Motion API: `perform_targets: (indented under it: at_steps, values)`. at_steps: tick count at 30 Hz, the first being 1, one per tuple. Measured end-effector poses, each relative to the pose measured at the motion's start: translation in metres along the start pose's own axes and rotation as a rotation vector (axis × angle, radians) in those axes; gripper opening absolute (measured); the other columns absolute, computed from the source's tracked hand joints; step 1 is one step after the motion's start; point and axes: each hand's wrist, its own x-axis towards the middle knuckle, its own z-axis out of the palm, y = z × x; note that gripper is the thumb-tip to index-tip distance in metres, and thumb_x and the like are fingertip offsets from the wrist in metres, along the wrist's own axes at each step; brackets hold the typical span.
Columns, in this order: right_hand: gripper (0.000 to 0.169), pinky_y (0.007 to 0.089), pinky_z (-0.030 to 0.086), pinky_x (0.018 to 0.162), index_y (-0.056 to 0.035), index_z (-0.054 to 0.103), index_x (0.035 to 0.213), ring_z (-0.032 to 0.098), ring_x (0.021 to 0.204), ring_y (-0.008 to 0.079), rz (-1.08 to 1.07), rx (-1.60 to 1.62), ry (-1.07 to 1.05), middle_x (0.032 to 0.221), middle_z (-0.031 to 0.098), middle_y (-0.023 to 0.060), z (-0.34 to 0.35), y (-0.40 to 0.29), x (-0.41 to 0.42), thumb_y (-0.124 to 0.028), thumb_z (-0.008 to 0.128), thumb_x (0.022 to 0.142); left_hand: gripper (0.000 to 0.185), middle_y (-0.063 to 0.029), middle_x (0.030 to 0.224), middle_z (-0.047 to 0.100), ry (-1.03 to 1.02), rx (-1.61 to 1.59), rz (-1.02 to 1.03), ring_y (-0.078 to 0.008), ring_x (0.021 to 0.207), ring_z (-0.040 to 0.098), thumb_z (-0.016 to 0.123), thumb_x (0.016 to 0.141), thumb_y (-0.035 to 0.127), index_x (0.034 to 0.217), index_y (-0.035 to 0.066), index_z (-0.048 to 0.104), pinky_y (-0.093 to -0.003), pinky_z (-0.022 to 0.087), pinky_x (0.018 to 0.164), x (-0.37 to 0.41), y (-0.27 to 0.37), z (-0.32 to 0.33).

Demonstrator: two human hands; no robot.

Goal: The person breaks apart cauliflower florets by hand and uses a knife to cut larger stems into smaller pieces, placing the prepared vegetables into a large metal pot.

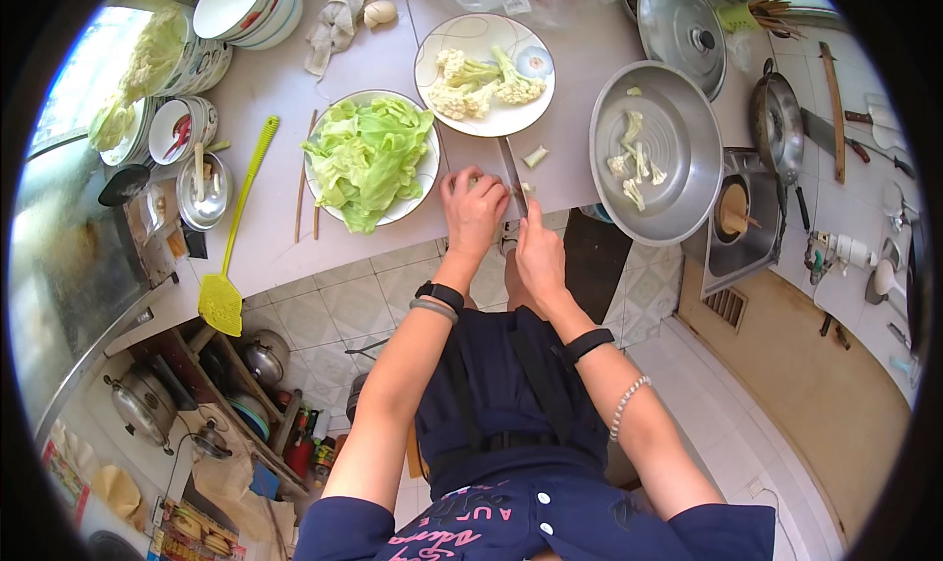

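At the counter's front edge my right hand (539, 255) grips the handle of a kitchen knife (512, 174), its blade pointing away from me. Just left of the blade, my left hand (475, 207) has curled fingers over a small pale green piece, mostly hidden beneath them. A cut stem piece (535, 156) lies right of the blade. Cauliflower florets (460, 93) rest on a white plate (431, 52) beyond the knife. Torn green lettuce leaves (368, 159) fill another plate (435, 185) to the left. Small florets (637, 163) lie in a large metal basin (603, 126) on the right.
Wooden chopsticks (299, 192) and a yellow fly swatter (250, 178) lie left. Stacked bowls (236, 8), a cloth (335, 30) and garlic (379, 13) sit farther back. A lidded pan (674, 23) stands behind the basin; a wok (777, 126) is at far right.
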Motion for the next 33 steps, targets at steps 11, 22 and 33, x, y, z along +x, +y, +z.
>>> perform_targets:
  at_steps: [11, 22, 33]
  values:
    - [0.041, 0.0578, 0.052, 0.060, -0.0069, 0.047, 0.145, 0.069, 0.068, 0.0466, 0.064, -0.023, -0.057, 0.071, 0.068, 0.0243, -0.002, -0.012, 0.018, -0.017, 0.052, 0.105, 0.014, 0.0040, 0.098, 0.070, -0.020, -0.009, 0.001, -0.0244, 0.110, 0.060, 0.082, 0.076, 0.015, 0.086, 0.012, 0.071, -0.0547, 0.040, 0.103, -0.001, 0.000, 0.002]
    - [0.038, 0.0573, 0.054, 0.062, -0.0068, 0.047, 0.141, 0.070, 0.071, 0.0474, 0.021, -0.015, -0.033, 0.073, 0.069, 0.0251, 0.000, -0.010, 0.029, -0.017, 0.052, 0.105, 0.014, 0.0046, 0.099, 0.070, -0.007, 0.011, 0.007, -0.0251, 0.109, 0.060, 0.081, 0.076, 0.015, 0.085, 0.012, 0.071, -0.0544, 0.040, 0.102, 0.002, 0.002, 0.001]
    - [0.037, 0.0573, 0.054, 0.063, -0.0087, 0.047, 0.142, 0.071, 0.075, 0.0474, -0.007, 0.052, 0.056, 0.079, 0.071, 0.0252, 0.020, -0.002, 0.026, -0.020, 0.051, 0.107, 0.014, 0.0034, 0.097, 0.070, 0.004, 0.008, -0.010, -0.0254, 0.108, 0.060, 0.081, 0.076, 0.016, 0.084, 0.012, 0.071, -0.0536, 0.041, 0.101, 0.000, 0.001, 0.001]
